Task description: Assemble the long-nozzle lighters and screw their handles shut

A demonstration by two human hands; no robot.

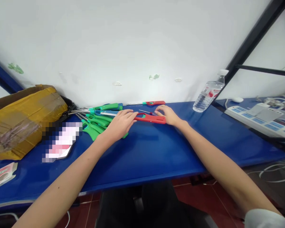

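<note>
A red long-nosed lighter (pixel 154 118) lies across the space between my hands, its metal barrel running to the left. My left hand (pixel 123 123) is closed over the barrel near the handle. At the lighter's right end, my right hand (pixel 167 114) has its fingers curled on the handle of what looks like a small screwdriver (pixel 146 111), whose thin shaft points left. Its handle is mostly hidden. Several green lighters (pixel 96 125) are heaped left of my left hand, with blue ones among them. Another red lighter (pixel 156 103) rests behind, along the wall.
On the left stand a yellow-taped cardboard box (pixel 21 123), a phone-like flat item (pixel 63 142) with a blurred surface, and a printed card (pixel 2 175). A water bottle (pixel 209 93) stands at the back right, near power strips (pixel 258 118) and a black metal frame. The blue table (pixel 144 158) ends close to my lap.
</note>
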